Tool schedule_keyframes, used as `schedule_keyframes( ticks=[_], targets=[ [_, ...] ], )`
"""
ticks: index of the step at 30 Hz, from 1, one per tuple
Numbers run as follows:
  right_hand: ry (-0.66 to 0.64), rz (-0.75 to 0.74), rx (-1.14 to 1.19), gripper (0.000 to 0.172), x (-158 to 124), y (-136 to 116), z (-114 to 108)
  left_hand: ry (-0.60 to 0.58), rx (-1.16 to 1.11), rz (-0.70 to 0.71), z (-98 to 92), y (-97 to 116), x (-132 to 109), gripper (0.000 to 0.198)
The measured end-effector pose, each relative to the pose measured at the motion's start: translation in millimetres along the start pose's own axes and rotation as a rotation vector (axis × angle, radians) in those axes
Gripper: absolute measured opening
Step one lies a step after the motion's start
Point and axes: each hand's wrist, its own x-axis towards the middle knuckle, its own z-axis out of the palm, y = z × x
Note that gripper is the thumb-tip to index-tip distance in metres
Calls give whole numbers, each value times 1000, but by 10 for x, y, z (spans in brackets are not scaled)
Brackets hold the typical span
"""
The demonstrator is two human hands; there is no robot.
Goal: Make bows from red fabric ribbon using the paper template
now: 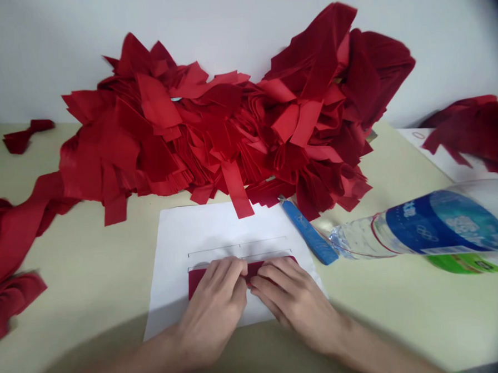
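Observation:
A dark red fabric strip (198, 282) lies flat across a white sheet of paper (174, 229) marked with thin ruled lines. My left hand (221, 296) has its fingers curled and pinched on the strip near its middle. Close beside it, my right hand (290, 290) grips the strip just to the right, fingers bent and pressed together. Between the two hands a short piece of the strip shows, and it looks gathered there. The fingertips are partly hidden under the hands.
Behind the paper rises a large heap of red fabric strips (230, 137). A blue utility knife (310, 230) lies right of the paper, by a clear water bottle (443, 221) on its side. A long red strip (17, 232) trails at left; more red fabric (475, 130) lies far right.

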Motion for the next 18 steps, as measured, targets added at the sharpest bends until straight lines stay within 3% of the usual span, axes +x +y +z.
schedule_keyframes(
  ticks=[10, 13, 18],
  targets=[
    [-49, 222, 200, 14, 201, 55, -112, -343, -45, -181, -168, -73, 186, 29],
    [-48, 273, 222, 15, 273, 80, -140, -357, -74, -228, -202, -121, 256, 31],
    [-96, 329, 221, 18, 367, 108, -150, -280, -168, -276, -181, -181, 286, 30]
  ],
)
